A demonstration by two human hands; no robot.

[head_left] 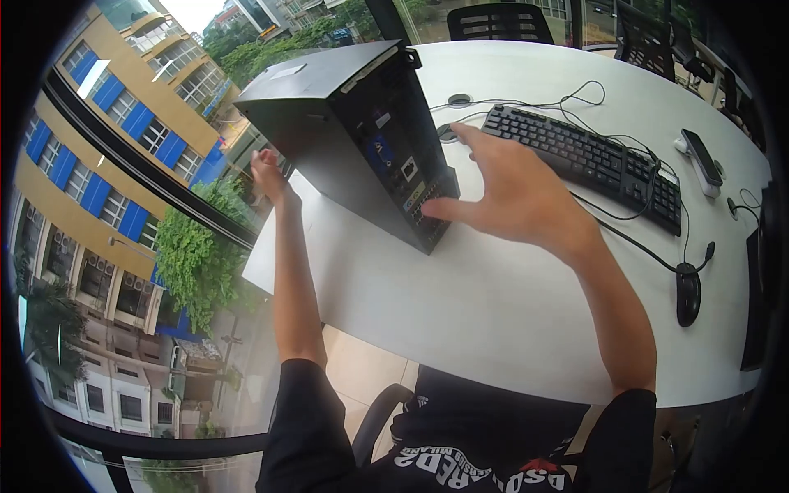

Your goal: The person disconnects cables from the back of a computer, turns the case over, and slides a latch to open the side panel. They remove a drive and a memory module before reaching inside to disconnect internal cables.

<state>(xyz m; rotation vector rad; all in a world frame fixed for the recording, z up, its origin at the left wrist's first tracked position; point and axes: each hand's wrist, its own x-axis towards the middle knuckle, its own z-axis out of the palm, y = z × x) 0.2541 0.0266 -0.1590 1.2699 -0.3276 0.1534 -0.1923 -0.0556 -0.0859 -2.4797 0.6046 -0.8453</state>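
A black computer tower (329,164) stands upright on the white table, its back panel with ports turned toward my right side. My right hand (514,191) is open beside that panel, thumb and fingers spread wide, the thumb tip right at the lower ports. On the opposite side, my left hand (269,175) is raised next to the tower's left edge, with loosely bent fingers and nothing visible in them. Beyond my right hand lies a black keyboard (588,156) with its cable looped over it.
The white table (493,304) curves around in front of me. A black mouse (689,294) lies at the right, near a dark handheld device on a white stand (701,162). Loose cables cross the tabletop. Chairs (500,23) stand behind it, and a large window is on the left.
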